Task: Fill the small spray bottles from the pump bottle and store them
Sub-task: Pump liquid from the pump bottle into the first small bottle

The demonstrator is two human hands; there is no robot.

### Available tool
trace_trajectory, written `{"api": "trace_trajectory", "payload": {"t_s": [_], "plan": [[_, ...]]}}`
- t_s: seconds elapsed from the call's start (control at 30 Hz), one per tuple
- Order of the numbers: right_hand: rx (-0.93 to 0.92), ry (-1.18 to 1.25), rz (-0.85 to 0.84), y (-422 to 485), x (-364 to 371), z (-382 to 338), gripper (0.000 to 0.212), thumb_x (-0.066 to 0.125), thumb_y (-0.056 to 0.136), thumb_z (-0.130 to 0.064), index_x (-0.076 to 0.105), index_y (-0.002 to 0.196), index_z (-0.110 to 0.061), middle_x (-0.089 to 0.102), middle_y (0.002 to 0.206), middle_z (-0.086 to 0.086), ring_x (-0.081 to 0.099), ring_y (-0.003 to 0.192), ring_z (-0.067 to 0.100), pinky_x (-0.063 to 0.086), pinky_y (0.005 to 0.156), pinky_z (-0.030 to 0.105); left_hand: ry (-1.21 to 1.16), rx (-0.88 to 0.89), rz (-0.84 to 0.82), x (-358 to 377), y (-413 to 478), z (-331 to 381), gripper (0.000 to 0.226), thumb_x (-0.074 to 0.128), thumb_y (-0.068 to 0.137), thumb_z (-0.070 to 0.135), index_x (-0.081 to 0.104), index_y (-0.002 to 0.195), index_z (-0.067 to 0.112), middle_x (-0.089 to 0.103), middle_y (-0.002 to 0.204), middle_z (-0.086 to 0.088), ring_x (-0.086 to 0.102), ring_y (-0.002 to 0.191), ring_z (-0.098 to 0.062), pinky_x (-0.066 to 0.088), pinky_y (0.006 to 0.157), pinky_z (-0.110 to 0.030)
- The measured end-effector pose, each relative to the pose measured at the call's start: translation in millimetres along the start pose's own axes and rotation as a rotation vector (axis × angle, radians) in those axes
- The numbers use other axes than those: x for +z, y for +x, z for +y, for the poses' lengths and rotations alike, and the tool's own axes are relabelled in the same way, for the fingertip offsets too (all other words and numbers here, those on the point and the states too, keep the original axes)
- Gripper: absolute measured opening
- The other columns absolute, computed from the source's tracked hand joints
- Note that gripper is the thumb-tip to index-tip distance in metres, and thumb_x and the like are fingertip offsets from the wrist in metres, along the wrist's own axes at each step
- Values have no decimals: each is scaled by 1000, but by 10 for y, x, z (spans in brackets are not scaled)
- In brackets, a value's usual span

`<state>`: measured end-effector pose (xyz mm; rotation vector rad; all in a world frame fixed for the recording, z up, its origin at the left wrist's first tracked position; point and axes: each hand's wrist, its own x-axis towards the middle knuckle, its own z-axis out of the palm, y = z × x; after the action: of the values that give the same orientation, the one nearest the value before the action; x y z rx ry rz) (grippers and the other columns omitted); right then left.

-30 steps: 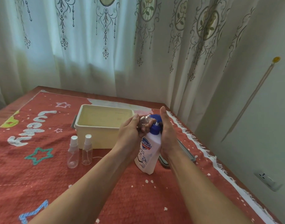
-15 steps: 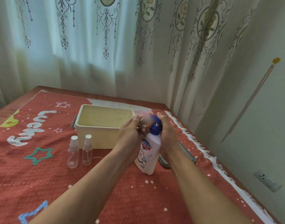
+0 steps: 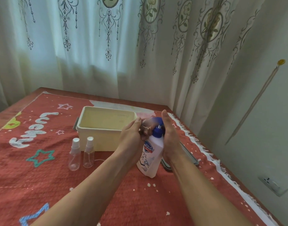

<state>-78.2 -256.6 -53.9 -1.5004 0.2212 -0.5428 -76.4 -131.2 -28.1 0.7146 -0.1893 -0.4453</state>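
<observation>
Blue-headed pump bottle (image 3: 150, 154) gripped near the top by the right hand (image 3: 169, 137), thumb raised. Left hand (image 3: 131, 136) curled round a blurred small spray bottle (image 3: 145, 128), held against the spout. Filling apparently under way on this first one. Off to the left on the red-clothed surface (image 3: 140, 201), a capped spray bottle (image 3: 74, 154) and its twin (image 3: 89, 152), upright, seemingly empty. Behind, cream box (image 3: 97, 139) with nothing visible inside: storing not yet begun.

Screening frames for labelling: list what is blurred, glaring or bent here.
Head view: motion blur smears the blue head of the pump bottle and the small bottle in the left hand; the two spray bottles on the cloth are sharp. Head view: soft daylight glows through the curtain at left, no hard glare. Head view: the wide lens tilts curtain folds at the edges.
</observation>
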Motion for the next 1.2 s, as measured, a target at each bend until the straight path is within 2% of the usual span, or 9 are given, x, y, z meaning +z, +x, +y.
{"api": "trace_trajectory", "payload": {"t_s": [0.2, 0.37, 0.53, 0.73, 0.83, 0.9, 0.97, 1.1, 1.2], "plan": [[12, -6, -9, 8, -24, -5, 40, 53, 96, -45, 70, 79, -14, 68, 85, 18, 65, 80, 32, 51, 82, 48, -39, 5, 14, 22, -22, -2, 30, 40, 107, 16, 61, 92, -1, 64, 52, -3, 60, 42, -7, 51, 48, -18], [36, 17, 0, -3, 2, -5, 60, 57, 84, -69, 73, 88, -12, 70, 102, 29, 69, 90, 37, 52, 94, 54, -33, 1, 19, 32, -16, 11, 29, 41, 106, 16, 60, 92, 0, 65, 53, -4, 60, 42, -7, 53, 49, -19], [15, 11, -7, 23, -7, 5, 39, 56, 88, -52, 74, 72, -21, 69, 86, 18, 65, 83, 33, 50, 86, 50, -13, 1, 29, 7, -6, -5, 29, 41, 106, 16, 61, 91, 1, 63, 51, -2, 59, 42, -6, 52, 49, -19], [13, 5, -21, -19, 1, -42, 68, 52, 89, -64, 69, 103, 1, 73, 95, 21, 71, 84, 32, 57, 85, 46, -37, 12, 7, 28, -8, 4, 29, 39, 107, 14, 58, 92, -1, 61, 50, -3, 58, 42, -7, 53, 50, -19], [3, -5, -12, -32, -12, -53, 43, 50, 98, -46, 71, 85, -11, 71, 82, 13, 68, 78, 28, 54, 80, 44, -12, 15, 21, 0, 15, -13, 28, 41, 107, 16, 59, 93, -1, 58, 57, -5, 57, 43, -6, 53, 51, -19], [-3, -31, -9, -28, -15, -36, 40, 49, 99, -41, 69, 73, -17, 69, 79, 13, 65, 77, 29, 51, 81, 45, -5, 7, 35, -9, 24, -22, 28, 41, 107, 16, 60, 93, 0, 60, 52, -3, 58, 42, -6, 51, 48, -19], [10, -18, -14, -25, -14, -23, 41, 51, 98, -44, 70, 78, -14, 69, 82, 15, 65, 78, 31, 51, 82, 48, -11, -2, 36, -7, 20, -23, 27, 41, 106, 17, 61, 96, 0, 64, 52, -2, 60, 43, -7, 51, 47, -18], [21, -8, -36, -45, 0, -57, 62, 51, 89, -63, 71, 100, -5, 74, 90, 16, 72, 80, 29, 57, 83, 45, -13, 0, 6, -23, 27, -20, 28, 42, 106, 19, 62, 99, 0, 68, 59, -4, 65, 50, -10, 56, 57, -23], [2, -16, -32, -34, -19, -48, 43, 48, 99, -46, 71, 78, -16, 70, 77, 10, 68, 71, 24, 54, 74, 39, -19, -1, 8, -18, 21, -18, 29, 43, 106, 19, 63, 98, 0, 71, 65, -8, 68, 55, -13, 57, 56, -25]]}}
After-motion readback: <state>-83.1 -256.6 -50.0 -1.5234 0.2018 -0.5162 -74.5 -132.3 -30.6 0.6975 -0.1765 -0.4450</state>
